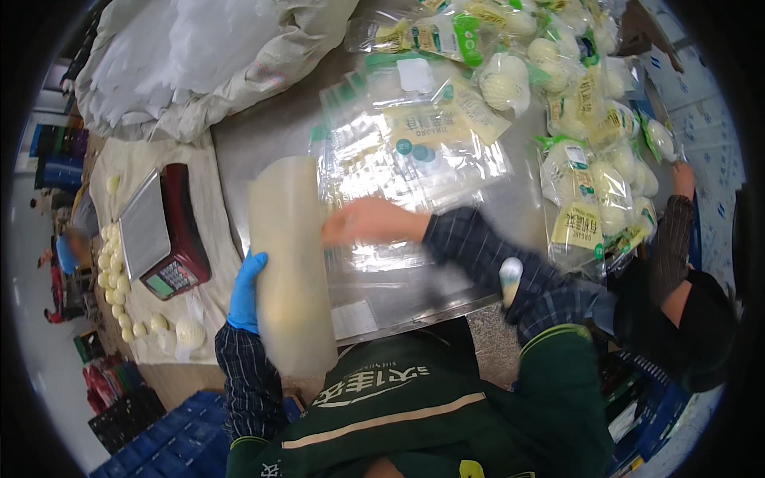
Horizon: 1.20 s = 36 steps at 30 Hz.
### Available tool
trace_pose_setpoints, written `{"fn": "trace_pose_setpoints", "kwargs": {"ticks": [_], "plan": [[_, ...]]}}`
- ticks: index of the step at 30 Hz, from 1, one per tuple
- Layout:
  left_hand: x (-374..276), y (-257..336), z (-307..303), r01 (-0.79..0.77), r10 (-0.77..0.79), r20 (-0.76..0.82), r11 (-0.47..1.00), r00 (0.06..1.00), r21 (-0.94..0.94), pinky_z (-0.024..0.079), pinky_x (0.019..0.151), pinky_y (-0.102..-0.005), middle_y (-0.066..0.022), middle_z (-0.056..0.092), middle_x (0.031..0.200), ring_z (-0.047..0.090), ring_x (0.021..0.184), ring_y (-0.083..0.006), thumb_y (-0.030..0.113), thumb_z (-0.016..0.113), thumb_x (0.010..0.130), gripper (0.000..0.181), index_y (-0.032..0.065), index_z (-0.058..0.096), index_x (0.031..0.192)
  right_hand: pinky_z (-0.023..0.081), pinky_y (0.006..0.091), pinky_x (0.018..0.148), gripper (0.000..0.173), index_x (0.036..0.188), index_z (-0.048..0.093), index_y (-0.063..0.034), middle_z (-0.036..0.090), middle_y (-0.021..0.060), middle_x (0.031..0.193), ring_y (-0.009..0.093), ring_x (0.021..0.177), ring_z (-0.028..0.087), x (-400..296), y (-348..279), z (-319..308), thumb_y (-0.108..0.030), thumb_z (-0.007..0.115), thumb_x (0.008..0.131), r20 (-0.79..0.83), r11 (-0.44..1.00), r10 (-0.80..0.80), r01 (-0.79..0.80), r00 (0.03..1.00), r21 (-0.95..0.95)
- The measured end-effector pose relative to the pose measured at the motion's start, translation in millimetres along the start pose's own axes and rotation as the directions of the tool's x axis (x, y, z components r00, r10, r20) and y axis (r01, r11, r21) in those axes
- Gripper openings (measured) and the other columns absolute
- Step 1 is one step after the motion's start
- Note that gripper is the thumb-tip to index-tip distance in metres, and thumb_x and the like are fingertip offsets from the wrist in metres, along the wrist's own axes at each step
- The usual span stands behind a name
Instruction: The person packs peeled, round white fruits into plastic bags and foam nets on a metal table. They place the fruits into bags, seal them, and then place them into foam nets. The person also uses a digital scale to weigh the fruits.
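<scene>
My left hand, in a blue glove, holds a rolled translucent plastic sheet upright from its left side. A pale yellowish shape shows faintly through the lower part of the roll. My right hand is bare and blurred. Its fingertips are at the right edge of the roll, partly hidden, so whether they grip it is unclear. Beneath that hand, clear printed plastic bags with green tops lie fanned out on a metal table.
Left stands a dark red weighing scale on pale cloth, beside several pale onion-like vegetables. A sack of white foam netting fills the upper left. Filled vegetable bags are piled right, where another person's hand touches the pile's edge.
</scene>
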State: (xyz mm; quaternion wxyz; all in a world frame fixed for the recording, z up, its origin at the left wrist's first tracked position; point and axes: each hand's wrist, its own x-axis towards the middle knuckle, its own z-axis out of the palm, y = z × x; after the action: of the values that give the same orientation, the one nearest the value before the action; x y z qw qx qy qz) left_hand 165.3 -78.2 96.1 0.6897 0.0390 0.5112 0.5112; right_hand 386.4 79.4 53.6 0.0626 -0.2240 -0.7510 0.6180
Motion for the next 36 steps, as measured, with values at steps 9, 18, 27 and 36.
{"fn": "trace_pose_setpoints", "kwargs": {"ticks": [9, 18, 27, 36], "plan": [[-4.7, -34.5, -13.3, 0.157, -0.19, -0.083, 0.942, 0.978, -0.297, 0.047, 0.092, -0.0396, -0.0163, 0.054, 0.125, 0.056, 0.109, -0.0296, 0.03, 0.052, 0.089, 0.054, 0.0023, 0.041, 0.134, 0.021, 0.0454, 0.111, 0.021, 0.073, 0.067, -0.0116, 0.065, 0.0069, 0.077, 0.02, 0.083, 0.063, -175.0, 148.4, -279.9, -0.014, 0.048, 0.081, -0.442, -0.247, 0.311, -0.378, 0.841, -0.892], [3.0, -17.6, -13.5, 0.112, -0.114, 0.009, 0.956, 0.993, -0.27, 0.048, 0.092, -0.0382, -0.0158, 0.052, 0.127, 0.056, 0.11, -0.0274, 0.03, 0.054, 0.089, 0.056, 0.0038, 0.038, 0.136, 0.045, 0.0355, 0.082, 0.009, 0.086, 0.059, -0.0068, 0.057, 0.0088, 0.092, 0.029, 0.091, 0.055, -65.8, 115.8, -108.5, -0.01, 0.054, 0.08, -0.324, 0.545, -0.4, -0.062, 0.857, -0.836], [-22.9, -0.1, 9.6, -0.582, 0.704, 0.051, 0.542, 0.709, 0.606, 0.049, 0.087, -0.0395, -0.0157, 0.048, 0.13, 0.058, 0.104, -0.0298, 0.012, 0.067, 0.079, 0.072, 0.0089, 0.032, 0.141, 0.046, 0.0403, 0.075, 0.015, 0.089, 0.064, -0.0081, 0.062, 0.0126, 0.091, 0.033, 0.087, 0.058, -0.4, 57.4, 3.2, -0.019, 0.057, 0.081, -0.469, 0.977, -0.064, -0.041, 0.881, -0.209], [6.4, -39.6, 7.2, -0.208, 0.204, 0.338, -0.478, 0.919, 0.853, 0.049, 0.084, -0.0428, -0.021, 0.036, 0.141, 0.055, 0.102, -0.0412, 0.022, 0.071, 0.074, 0.087, 0.011, 0.023, 0.146, 0.047, 0.0296, 0.063, 0.016, 0.094, 0.06, -0.0029, 0.059, 0.0082, 0.085, 0.02, 0.072, 0.058, -6.7, 39.8, 97.5, -0.002, 0.063, 0.078, -0.776, 0.968, -0.248, 0.116, 0.581, -0.222]]}}
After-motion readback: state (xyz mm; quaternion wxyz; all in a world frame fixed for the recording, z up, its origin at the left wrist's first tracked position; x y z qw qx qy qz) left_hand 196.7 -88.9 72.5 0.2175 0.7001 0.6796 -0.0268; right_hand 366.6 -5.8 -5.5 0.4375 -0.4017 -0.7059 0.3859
